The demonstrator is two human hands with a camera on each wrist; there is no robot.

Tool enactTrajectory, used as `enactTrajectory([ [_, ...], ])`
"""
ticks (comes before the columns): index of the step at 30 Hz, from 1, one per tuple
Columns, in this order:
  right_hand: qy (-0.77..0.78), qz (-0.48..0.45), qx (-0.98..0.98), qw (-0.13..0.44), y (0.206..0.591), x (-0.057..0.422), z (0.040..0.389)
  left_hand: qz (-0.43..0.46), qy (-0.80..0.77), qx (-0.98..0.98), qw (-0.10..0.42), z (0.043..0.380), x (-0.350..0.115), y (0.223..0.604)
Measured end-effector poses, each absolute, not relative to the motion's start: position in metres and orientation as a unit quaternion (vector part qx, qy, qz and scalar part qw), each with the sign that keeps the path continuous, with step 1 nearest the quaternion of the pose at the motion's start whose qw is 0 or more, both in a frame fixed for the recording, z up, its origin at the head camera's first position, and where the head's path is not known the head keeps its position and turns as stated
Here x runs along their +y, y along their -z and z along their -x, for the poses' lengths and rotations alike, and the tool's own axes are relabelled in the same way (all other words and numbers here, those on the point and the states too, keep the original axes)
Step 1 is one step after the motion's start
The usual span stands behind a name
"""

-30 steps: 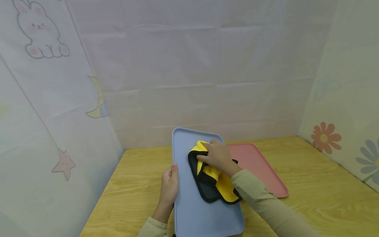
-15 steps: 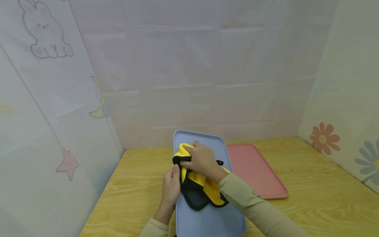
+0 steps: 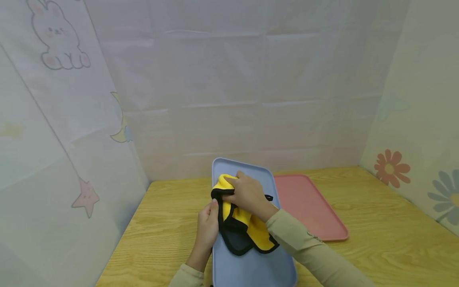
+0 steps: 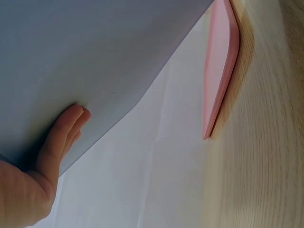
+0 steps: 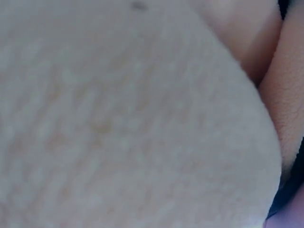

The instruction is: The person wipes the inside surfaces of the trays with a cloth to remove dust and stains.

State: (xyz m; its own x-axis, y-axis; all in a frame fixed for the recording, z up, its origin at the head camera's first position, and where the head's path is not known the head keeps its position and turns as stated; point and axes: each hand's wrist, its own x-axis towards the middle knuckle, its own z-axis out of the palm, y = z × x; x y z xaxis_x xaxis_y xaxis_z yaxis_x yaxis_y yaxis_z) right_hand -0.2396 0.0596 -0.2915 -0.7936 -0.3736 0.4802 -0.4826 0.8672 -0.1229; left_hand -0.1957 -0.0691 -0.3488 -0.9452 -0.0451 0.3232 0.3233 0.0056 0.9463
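A light blue tray (image 3: 254, 269) is held up at a slant over the table. My left hand (image 3: 208, 225) grips its left edge, thumb on the front rim; the left wrist view shows the fingers (image 4: 61, 137) against the tray's underside. On the tray's face lies a crumpled yellow and grey cloth with black edging (image 3: 259, 233). My right hand (image 3: 249, 193) holds the cloth bunched against the tray, close to the left thumb. Skin fills most of the right wrist view, with a bit of black edging (image 5: 289, 190) at its right side.
A pink tray (image 3: 310, 209) lies flat on the wood-grain table (image 3: 157, 231), behind and right of the blue one, which partly covers it. Pale printed sheets (image 3: 222, 79) hang behind and at both sides of the table.
My right hand has moved left with the cloth across the blue tray, up to the left edge by my thumb. Over the last half second both have barely moved. The left hand keeps its grip.
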Motion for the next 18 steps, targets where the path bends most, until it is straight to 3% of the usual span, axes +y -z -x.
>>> enactTrajectory([
  [10,-0.143,-0.179,-0.958,0.175,0.302,0.080,0.253,0.063,0.697,-0.703,0.130,0.198,-0.071,0.347],
  [18,-0.140,-0.133,-0.972,0.131,0.314,0.107,0.267,0.104,0.688,-0.693,0.191,0.197,-0.075,0.348],
])
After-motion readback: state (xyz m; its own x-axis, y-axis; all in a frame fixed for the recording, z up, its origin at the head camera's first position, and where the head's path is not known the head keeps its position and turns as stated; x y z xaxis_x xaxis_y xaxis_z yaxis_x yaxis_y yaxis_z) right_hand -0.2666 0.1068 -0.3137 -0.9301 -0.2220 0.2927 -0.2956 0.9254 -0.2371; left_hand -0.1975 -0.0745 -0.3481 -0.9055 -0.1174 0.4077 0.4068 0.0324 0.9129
